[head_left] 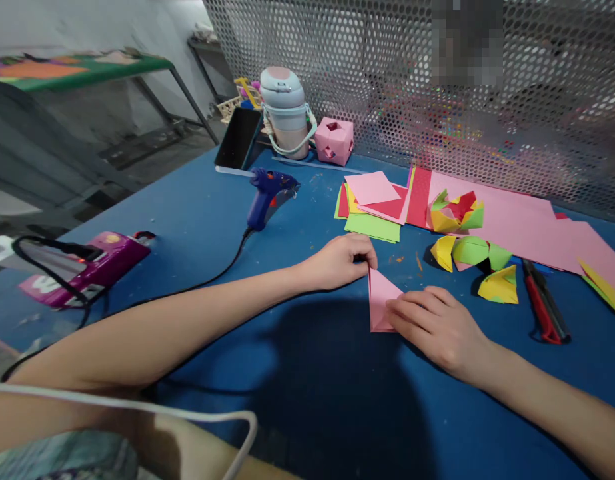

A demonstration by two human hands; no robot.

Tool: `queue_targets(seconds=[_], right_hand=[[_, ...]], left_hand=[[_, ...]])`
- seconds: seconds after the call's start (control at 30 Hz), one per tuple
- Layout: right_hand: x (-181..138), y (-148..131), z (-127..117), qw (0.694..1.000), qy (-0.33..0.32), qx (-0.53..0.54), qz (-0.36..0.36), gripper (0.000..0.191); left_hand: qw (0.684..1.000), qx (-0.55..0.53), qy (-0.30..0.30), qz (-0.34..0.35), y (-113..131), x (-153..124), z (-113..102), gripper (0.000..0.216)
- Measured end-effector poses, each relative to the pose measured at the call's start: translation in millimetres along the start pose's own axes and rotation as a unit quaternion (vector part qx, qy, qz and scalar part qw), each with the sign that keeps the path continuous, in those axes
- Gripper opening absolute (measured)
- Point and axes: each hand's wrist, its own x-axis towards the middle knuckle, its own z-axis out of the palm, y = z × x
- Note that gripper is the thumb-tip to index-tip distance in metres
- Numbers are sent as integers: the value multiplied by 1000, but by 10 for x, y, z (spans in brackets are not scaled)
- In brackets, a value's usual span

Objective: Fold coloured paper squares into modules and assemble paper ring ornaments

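Note:
A pink folded paper [380, 298] lies on the blue table in front of me, doubled into a slanted shape with a pointed top. My left hand [341, 262] pinches that upper tip between thumb and curled fingers. On the paper's right edge, my right hand [440, 327] grips with its fingers together over the fold; its thumb is hidden. Just beyond my hands is a stack of coloured paper squares [372, 227], pink on top. Folded yellow and green paper pieces [472, 252] lie past my right hand, near a yellow, green and red paper crown shape [457, 212].
A blue glue gun [262, 197] with a black cord lies left of centre, near a purple power strip [87, 270]. A phone [240, 139], a bottle [286, 113] and a pink paper cube [334, 141] stand behind. At right lie a red-handled cutter [541, 303] and large pink sheets [517, 223].

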Motion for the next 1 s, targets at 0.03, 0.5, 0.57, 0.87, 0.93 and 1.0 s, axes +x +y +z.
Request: queue_targets(seconds=[0.03, 0.5, 0.57, 0.87, 0.93, 1.0], right_hand=[[4, 0, 0, 1000, -3, 1, -1, 33], [8, 3, 2, 998, -17, 49, -28, 31], [10, 8, 3, 998, -21, 56, -29, 31], [15, 9, -7, 997, -13, 60, -39, 31], [17, 8, -6, 997, -13, 61, -43, 30], [17, 8, -2, 997, -13, 62, -45, 29]], left_hand=[[1000, 1, 0, -1, -2, 1, 0, 19], [1000, 1, 0, 6, -28, -1, -7, 19], [1000, 2, 0, 5, -27, -1, -7, 19], [1000, 1, 3, 12, -37, 0, 0, 18], [1000, 2, 2, 12, -40, 1, 3, 18], [1000, 3, 3, 12, -40, 3, 5, 18]])
